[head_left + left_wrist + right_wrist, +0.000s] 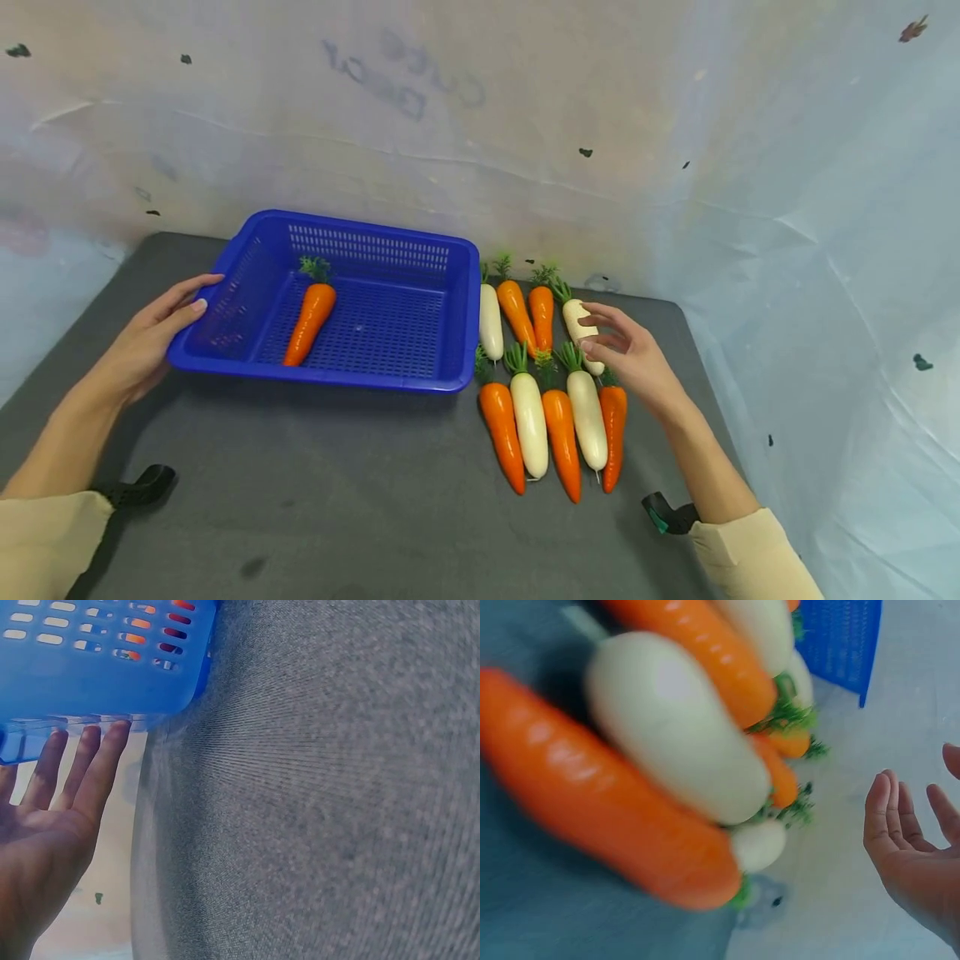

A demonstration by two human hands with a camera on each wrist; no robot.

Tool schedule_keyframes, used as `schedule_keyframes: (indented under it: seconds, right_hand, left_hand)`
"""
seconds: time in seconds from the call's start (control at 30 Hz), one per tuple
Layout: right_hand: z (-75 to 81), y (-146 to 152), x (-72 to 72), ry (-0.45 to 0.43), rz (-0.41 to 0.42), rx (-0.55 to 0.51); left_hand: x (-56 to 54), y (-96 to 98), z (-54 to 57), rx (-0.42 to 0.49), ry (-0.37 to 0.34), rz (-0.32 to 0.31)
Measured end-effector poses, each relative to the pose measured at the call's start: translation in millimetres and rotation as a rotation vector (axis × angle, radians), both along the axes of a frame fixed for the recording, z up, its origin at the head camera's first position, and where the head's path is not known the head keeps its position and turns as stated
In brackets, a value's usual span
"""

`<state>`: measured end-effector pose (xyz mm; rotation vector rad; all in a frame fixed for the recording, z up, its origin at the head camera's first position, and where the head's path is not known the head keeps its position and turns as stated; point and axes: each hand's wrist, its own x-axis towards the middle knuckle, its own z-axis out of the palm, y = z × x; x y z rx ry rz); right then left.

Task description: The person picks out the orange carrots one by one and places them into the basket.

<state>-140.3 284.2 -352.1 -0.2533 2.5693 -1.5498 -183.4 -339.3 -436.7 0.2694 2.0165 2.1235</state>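
A blue plastic basket with perforated walls stands at the left of the dark table. One orange carrot with a green top lies inside it. My left hand holds the basket's left rim; in the left wrist view its fingertips meet the rim of the perforated wall. Right of the basket lie several carrots and white radishes in two rows. Over the far-right white radish is my right hand, fingers loosely bent and apart, partly covering it. The right wrist view shows that hand holding nothing.
A dark grey cloth surface covers the table. Behind and to the right hangs a pale sheet with dark specks, close to the table's edges. Black straps sit at both wrists.
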Motion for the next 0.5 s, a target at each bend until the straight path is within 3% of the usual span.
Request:
schedule_keyframes:
  seconds: [0.5]
  right_hand:
    - [-42.5,53.5,39.1,-0.001,-0.117,0.138]
  left_hand:
    - [1.0,-0.9,-0.4,-0.047,0.012,0.008]
